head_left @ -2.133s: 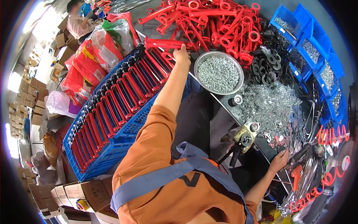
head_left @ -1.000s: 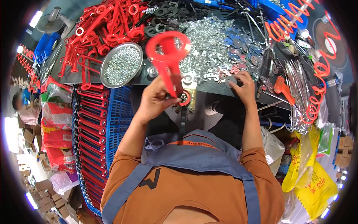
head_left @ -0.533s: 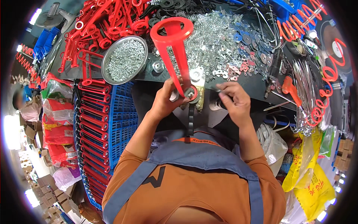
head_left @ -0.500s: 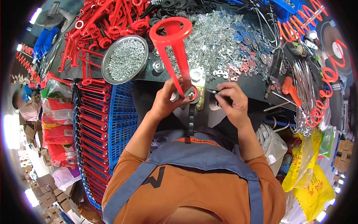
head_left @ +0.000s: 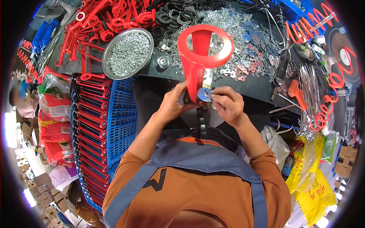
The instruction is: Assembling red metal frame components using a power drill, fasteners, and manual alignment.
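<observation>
My left hand (head_left: pixel 172 104) grips the lower end of a red frame (head_left: pixel 194 78) with a wide ring at its top, tilted over the bench edge. Between the fingertips of my right hand (head_left: pixel 229 104) is a thin round blue-grey disc (head_left: pixel 204 94) with a small hole, held against or just beside the frame's lower end; contact cannot be made out. A black strap-like piece (head_left: pixel 201 123) hangs below that end toward my apron. Behind the frame a brass-coloured metal block (head_left: pixel 207 80) partly shows at the bench edge.
A steel bowl (head_left: pixel 107 68) of small silver parts stands left on the bench, near a silver spool-shaped piece (head_left: pixel 163 62). Beyond are heaped red frames (head_left: pixel 118 19), springs (head_left: pixel 228 22) and flat plates (head_left: pixel 243 70). A blue crate (head_left: pixel 121 114), an orange-handled tool (head_left: pixel 296 91) and red coiled hoses (head_left: pixel 334 79) flank me.
The red frame has tipped and turned, its ring now facing up and farther right. My right hand has come left to its lower end, and the blue-grey disc now shows face-on.
</observation>
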